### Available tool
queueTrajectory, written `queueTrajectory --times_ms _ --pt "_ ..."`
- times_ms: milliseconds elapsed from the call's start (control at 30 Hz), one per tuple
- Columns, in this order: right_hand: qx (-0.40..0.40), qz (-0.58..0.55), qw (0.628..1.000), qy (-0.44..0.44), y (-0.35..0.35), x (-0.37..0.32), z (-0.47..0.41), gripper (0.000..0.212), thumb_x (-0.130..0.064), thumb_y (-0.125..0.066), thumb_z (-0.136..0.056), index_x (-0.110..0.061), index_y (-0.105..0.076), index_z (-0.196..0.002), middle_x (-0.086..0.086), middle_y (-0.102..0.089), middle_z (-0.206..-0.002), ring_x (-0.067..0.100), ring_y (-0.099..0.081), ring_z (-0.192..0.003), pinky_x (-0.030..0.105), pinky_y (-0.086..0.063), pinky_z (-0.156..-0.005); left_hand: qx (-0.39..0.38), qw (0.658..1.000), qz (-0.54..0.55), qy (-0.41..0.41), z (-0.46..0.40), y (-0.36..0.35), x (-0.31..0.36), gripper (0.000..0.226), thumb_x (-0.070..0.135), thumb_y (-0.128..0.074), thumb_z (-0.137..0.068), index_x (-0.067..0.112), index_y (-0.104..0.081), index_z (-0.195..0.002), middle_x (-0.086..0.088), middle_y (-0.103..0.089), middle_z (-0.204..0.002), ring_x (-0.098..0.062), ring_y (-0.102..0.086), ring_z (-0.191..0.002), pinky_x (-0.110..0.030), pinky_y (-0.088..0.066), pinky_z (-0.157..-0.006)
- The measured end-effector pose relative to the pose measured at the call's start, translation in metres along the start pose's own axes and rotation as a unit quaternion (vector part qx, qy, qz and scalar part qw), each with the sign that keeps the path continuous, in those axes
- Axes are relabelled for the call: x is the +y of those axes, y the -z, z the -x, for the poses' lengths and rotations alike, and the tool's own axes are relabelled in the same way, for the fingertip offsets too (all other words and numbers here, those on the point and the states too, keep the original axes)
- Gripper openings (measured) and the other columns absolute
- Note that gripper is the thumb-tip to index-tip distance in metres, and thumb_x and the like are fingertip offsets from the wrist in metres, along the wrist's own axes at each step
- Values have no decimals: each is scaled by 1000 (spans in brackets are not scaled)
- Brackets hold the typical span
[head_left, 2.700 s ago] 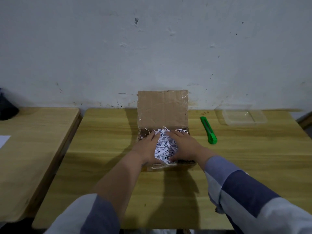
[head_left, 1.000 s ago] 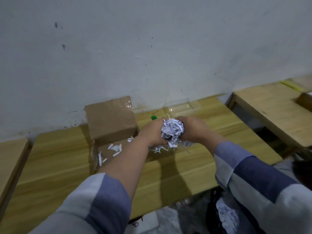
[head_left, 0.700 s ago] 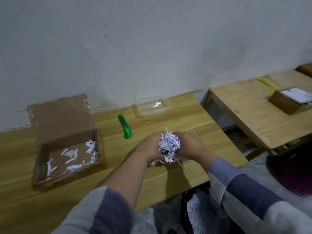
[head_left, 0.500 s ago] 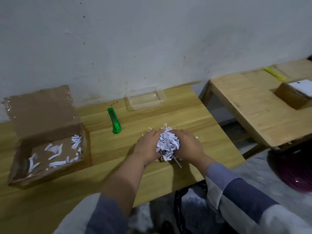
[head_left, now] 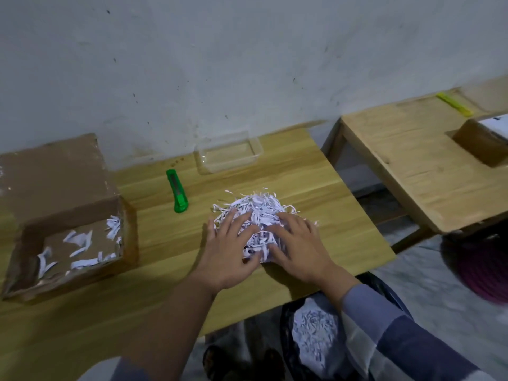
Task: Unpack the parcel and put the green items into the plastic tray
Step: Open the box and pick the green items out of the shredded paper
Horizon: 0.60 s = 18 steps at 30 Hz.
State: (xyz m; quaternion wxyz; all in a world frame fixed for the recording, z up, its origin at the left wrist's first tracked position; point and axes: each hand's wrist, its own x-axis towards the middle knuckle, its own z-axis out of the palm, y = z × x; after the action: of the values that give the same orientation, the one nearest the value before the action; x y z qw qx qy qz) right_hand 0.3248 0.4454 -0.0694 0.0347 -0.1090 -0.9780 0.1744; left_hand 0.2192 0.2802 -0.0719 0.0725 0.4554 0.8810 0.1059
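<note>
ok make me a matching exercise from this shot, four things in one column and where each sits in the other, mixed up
Things:
1. shredded paper pile
2. green utility knife
3. plastic tray
4. cardboard box

Places:
A. by the wall, nothing in it
B. under both hands
C. at the table's left, open, a few shreds inside
D. flat between box and pile

Pairs: 1-B, 2-D, 3-A, 4-C

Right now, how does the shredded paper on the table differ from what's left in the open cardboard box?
The pile on the table is a thick, tangled mound; the shreds in the box are a few loose strips with bare cardboard showing between them. The left hand and right hand rest spread on the pile, while nothing touches the shreds in the box. Both are white strips.
</note>
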Motion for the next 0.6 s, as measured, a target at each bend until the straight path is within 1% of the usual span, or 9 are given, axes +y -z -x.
queueTrajectory --times_ms 67,100,167,233,333,400,467,533,600 --pt "35 40 999 -9 -1 6 0 35 -46 -36 -89 -26 -60 -105 2 -55 -128 25 -53 -117 39 -26 -97 23 1000 -4 18 -2 0 0 54 59 -21 -88 35 -52 -124 14 -30 -153 -16 -13 -147 -59 -8 -114" --pt "43 57 997 -17 0 11 1 31 -44 -37 -88 -26 -61 -99 1 -57 -123 26 -55 -112 39 -27 -95 35 999 -7 22 -2 -1 -4 51 58 -21 -90 34 -58 -116 13 -36 -150 -16 -20 -146 -59 -12 -114" --pt "43 74 996 -34 2 22 6 28 -41 -40 -84 -26 -60 -95 1 -58 -121 26 -57 -108 41 -30 -96 48 998 -14 35 3 -4 -16 50 56 -21 -91 33 -63 -106 12 -42 -147 -16 -27 -143 -59 -17 -112" --pt "40 70 995 -58 8 29 10 30 -40 -40 -77 -28 -61 -94 -1 -58 -122 26 -56 -110 41 -26 -100 60 997 -7 52 8 -5 -24 50 57 -22 -90 32 -65 -101 13 -44 -145 -16 -29 -143 -60 -18 -112" --pt "60 13 994 -90 18 27 9 37 -41 -37 -67 -31 -63 -92 -4 -55 -128 19 -48 -121 39 -19 -106 107 990 39 81 7 1 -18 48 59 -27 -89 30 -66 -86 15 -50 -140 -16 -31 -141 -58 -12 -113" --pt "98 -66 987 -110 26 21 2 42 -41 -34 -64 -33 -64 -92 -6 -53 -130 17 -44 -124 40 -20 -107 154 982 67 92 0 9 -9 40 55 -32 -90 29 -64 -88 12 -52 -136 -17 -33 -140 -56 -12 -114" --pt "143 -108 977 -113 31 12 -7 39 -39 -34 -67 -33 -64 -91 -7 -54 -128 14 -44 -122 43 -22 -108 190 976 84 73 -8 13 -1 27 45 -39 -87 30 -61 -91 8 -53 -132 -21 -37 -136 -56 -17 -114" --pt "161 -96 977 -99 31 3 -17 35 -38 -34 -75 -32 -64 -90 -10 -58 -116 12 -48 -113 38 -25 -102 180 980 76 34 -19 14 4 24 39 -41 -84 30 -62 -90 7 -55 -127 -22 -40 -131 -57 -24 -111" --pt "106 -60 991 -58 25 -3 -25 37 -40 -31 -80 -29 -66 -87 -10 -63 -100 14 -54 -102 31 -25 -90 112 992 49 16 -28 11 7 29 42 -39 -84 32 -66 -91 9 -54 -127 -21 -38 -133 -55 -20 -113"
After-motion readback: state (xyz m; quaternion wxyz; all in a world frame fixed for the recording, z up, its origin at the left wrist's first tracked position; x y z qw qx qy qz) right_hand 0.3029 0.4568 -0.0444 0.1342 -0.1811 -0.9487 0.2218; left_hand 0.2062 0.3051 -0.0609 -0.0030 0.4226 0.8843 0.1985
